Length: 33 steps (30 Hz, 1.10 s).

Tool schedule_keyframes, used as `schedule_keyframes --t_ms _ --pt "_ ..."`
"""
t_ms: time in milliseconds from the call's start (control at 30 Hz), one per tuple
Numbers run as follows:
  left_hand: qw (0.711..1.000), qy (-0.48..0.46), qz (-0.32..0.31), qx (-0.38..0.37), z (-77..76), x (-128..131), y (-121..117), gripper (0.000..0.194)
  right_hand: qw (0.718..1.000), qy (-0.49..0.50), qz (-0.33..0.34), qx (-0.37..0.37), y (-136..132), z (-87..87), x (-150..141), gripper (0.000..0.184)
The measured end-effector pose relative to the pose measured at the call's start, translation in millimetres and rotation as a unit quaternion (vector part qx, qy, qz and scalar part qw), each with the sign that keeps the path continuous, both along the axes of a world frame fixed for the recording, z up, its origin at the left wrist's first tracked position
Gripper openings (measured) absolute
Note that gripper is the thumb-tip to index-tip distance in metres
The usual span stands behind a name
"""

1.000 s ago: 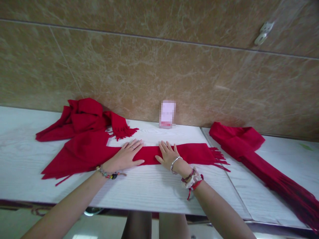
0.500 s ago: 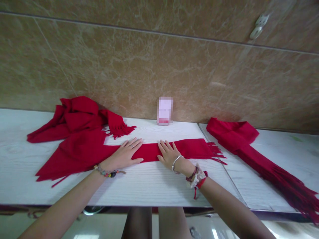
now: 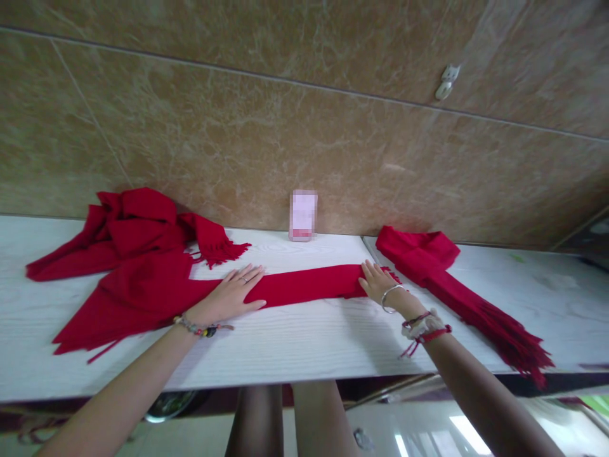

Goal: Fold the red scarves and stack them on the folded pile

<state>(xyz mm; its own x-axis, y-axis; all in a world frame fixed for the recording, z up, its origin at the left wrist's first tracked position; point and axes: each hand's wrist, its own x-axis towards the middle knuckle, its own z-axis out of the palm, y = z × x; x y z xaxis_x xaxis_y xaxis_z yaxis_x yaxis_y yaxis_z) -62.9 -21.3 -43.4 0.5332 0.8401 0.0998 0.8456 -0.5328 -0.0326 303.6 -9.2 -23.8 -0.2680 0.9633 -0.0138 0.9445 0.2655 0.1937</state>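
A red fringed scarf [image 3: 304, 284] lies on the white table, its near part flattened into a long narrow strip. My left hand [image 3: 233, 293] rests flat on the strip's left portion, fingers spread. Over the fringed right end lies my right hand [image 3: 380, 285], also flat, hiding part of the fringe. To the left the red cloth widens into a loose fold [image 3: 128, 292]. Behind that fold is a crumpled red heap [image 3: 137, 222] with a fringed end; I cannot tell whether it is the same scarf.
Another red scarf [image 3: 457, 292] lies at the right, folded at the top, its fringe reaching the front edge of the white table [image 3: 295, 349]. A pixelated pink-white upright object [image 3: 303, 216] leans at the marble wall [image 3: 266, 139]. A small white hook [image 3: 448, 82] is on the wall.
My right hand has slid right along the strip, from its middle to the fringed end. The left hand stays in place on the cloth. The view has shifted slightly to the right.
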Motion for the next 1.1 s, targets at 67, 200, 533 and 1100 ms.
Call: schedule_keyframes --t_ms 67,200,533,1100 --pt "1.000 0.003 0.005 -0.005 0.8 0.9 0.2 0.069 0.999 -0.002 -0.044 0.009 -0.2 3.2 10.8 0.044" --pt "1.000 0.010 0.016 -0.008 0.8 2.2 0.9 0.069 0.994 0.023 -0.064 0.091 -6.6 11.6 -11.1 0.052" --pt "0.999 0.016 0.032 -0.036 7.0 5.1 -2.5 0.070 0.992 0.081 0.096 -0.019 -22.0 -9.4 -109.7 0.051" --pt "0.999 0.009 0.031 -0.042 8.6 5.4 -3.9 0.069 0.990 0.139 -0.001 -0.031 -31.9 -15.0 -129.3 0.064"
